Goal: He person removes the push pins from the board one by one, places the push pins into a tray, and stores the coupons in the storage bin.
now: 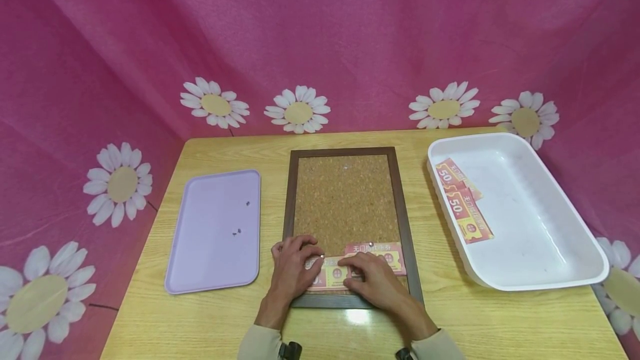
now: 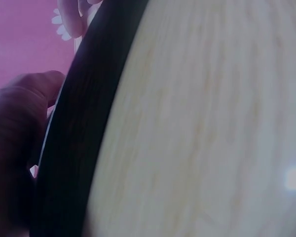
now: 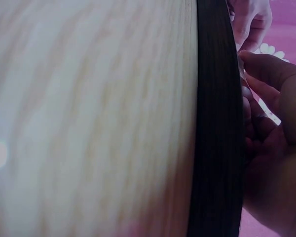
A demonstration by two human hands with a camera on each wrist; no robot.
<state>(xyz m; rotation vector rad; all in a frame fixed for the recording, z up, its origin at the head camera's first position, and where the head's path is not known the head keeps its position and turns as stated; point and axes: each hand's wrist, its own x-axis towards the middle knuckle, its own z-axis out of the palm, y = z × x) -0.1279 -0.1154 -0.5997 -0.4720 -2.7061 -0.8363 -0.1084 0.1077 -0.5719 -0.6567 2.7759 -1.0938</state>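
Note:
A pink and yellow coupon (image 1: 330,274) lies along the lower part of a framed cork board (image 1: 347,199) in the head view. My left hand (image 1: 295,268) pinches a small shiny pushpin (image 1: 322,256) between thumb and index finger at the coupon's upper edge. At the coupon's right part, my right hand (image 1: 377,282) holds it with thumb and index finger; its end is hidden under that hand. A second coupon (image 1: 396,260), with a pin at its top, sits partly behind the right hand. Both wrist views mostly show the dark frame and tabletop.
On the left, a lilac tray (image 1: 212,226) bears several small pins (image 1: 237,232). A white plastic tub (image 1: 530,221) at the right contains overlapping coupons (image 1: 467,213). Another pin (image 1: 346,167) is near the board's top. A pink flowered curtain (image 1: 350,43) surrounds the wooden table (image 1: 140,315).

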